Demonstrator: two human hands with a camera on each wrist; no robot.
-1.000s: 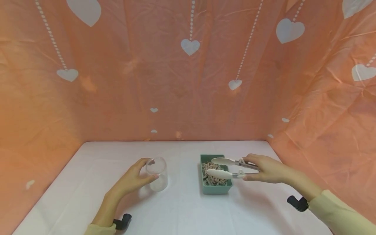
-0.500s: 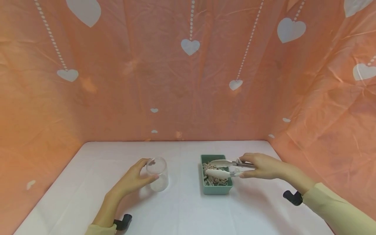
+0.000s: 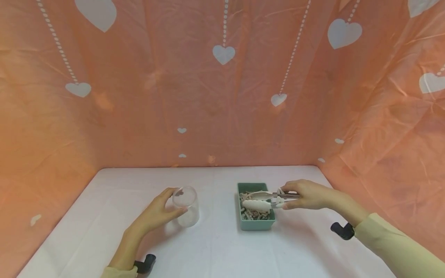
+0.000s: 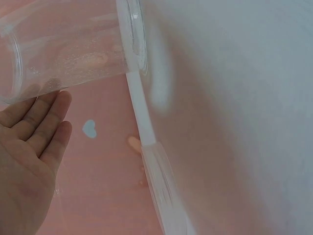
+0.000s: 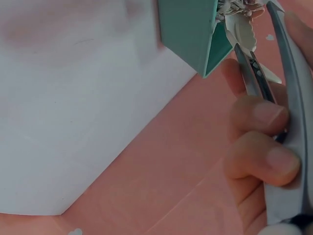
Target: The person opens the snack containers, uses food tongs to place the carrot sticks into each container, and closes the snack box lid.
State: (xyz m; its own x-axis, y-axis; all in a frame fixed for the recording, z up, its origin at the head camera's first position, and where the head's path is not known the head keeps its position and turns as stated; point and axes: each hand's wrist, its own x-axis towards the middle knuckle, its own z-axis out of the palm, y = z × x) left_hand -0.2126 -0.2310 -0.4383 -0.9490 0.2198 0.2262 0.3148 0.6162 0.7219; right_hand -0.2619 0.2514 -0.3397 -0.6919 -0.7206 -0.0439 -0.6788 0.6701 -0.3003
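Green rectangular container (image 3: 256,225) on white table (image 3: 222,253), holding crinkled brownish shreds (image 3: 255,215). Right of container: right hand (image 3: 308,194) clamped on white-tipped metal tongs (image 3: 261,205), tips inside container, slightly apart. Left of container, well apart: upright clear jar (image 3: 189,217), left hand (image 3: 157,213) gripping its side.

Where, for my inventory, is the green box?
In the head view, the green box sits right of centre, right of the clear jar, with tongs over its right rim.
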